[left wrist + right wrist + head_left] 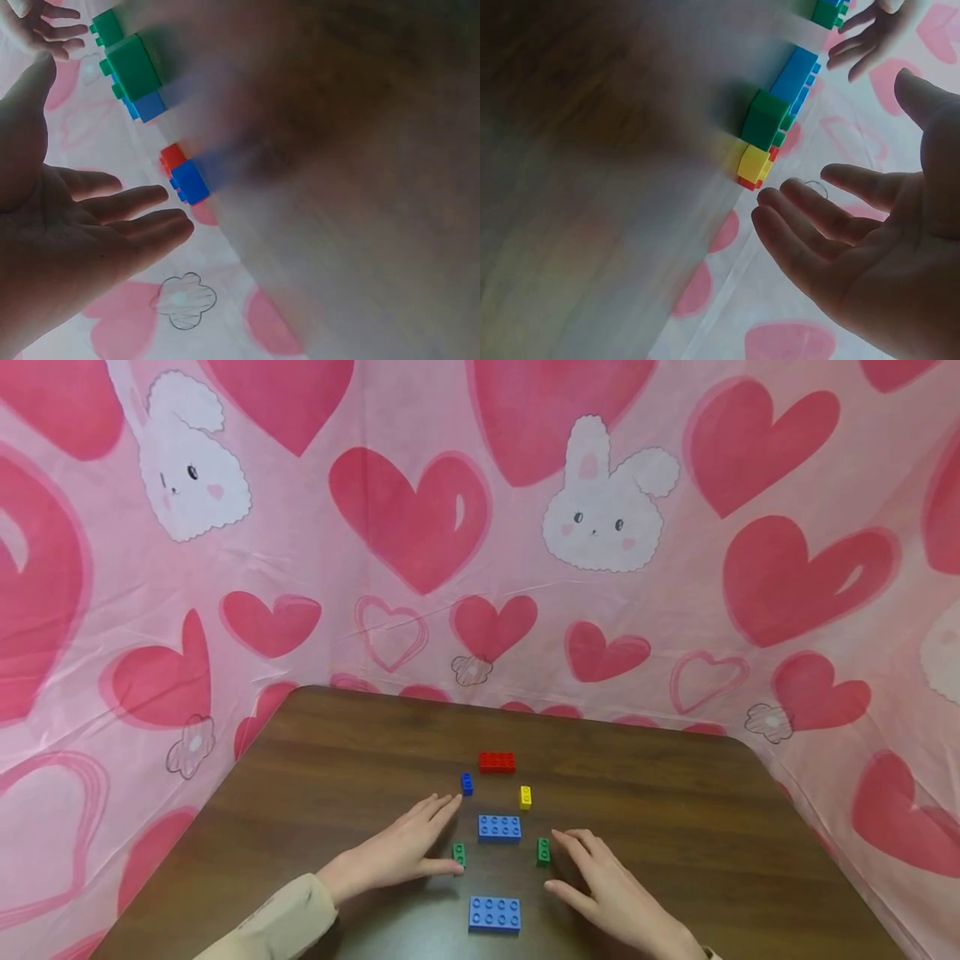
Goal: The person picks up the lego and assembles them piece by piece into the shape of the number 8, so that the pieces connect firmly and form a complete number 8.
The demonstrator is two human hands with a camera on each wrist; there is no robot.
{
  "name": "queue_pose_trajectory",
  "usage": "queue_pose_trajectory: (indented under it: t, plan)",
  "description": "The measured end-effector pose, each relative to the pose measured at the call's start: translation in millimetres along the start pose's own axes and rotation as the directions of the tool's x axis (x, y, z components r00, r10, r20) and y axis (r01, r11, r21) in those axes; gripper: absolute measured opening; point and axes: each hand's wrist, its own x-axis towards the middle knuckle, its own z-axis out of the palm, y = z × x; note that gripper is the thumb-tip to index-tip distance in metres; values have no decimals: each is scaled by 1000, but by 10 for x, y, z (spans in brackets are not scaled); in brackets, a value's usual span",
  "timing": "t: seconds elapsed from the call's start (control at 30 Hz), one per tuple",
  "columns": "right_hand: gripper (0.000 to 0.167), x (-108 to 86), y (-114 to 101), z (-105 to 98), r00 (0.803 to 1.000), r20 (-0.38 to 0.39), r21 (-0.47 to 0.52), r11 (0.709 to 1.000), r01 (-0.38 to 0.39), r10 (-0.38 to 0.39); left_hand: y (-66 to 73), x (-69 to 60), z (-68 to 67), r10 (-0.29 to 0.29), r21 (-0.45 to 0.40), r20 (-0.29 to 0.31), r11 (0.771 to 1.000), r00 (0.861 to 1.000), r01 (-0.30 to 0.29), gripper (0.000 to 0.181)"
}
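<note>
A green brick [459, 853] is placed at the thumb tip of the left hand [405, 847], to the right of that hand's fingers, its long axis directed forward along the gap between thumb and forefinger. Whether it is touched by the thumb cannot quite be told. A second green brick [543, 852], aligned nearly parallel, is set just left of the fingers of the right hand [611, 889]. Nothing is gripped; the fingers of both hands are extended and slightly spread. Between them, a blue brick [499, 829] is laid crosswise on the table [360, 752].
</note>
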Motion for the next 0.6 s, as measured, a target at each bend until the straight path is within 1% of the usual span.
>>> queue_pose_trajectory:
  t: [0.1, 0.27, 0.37, 0.43, 0.6]
  plan:
    - [70, -11, -20, -3, 1000, 27, 14, 1000, -8, 8, 9, -10, 7, 9, 1, 1, 1000, 1000, -9, 90]
    - [69, -20, -39, 0, 997, 70, 42, 999, -29, 26, 8, -14, 19, -1, -17, 31, 1000, 1000, 2, 91]
    - [67, -23, -52, 9, 995, 99, 71, 997, -32, 24, 27, -18, 27, 4, -11, 35, 1000, 999, -3, 90]
    - [67, -29, -61, 13, 993, 114, 80, 996, -27, 17, 47, -23, 30, 7, -2, 35, 1000, 999, -7, 89]
    - [63, -49, -82, 38, 992, 122, 68, 997, 24, -33, 83, -39, 42, 16, 27, 44, 999, 999, -18, 85]
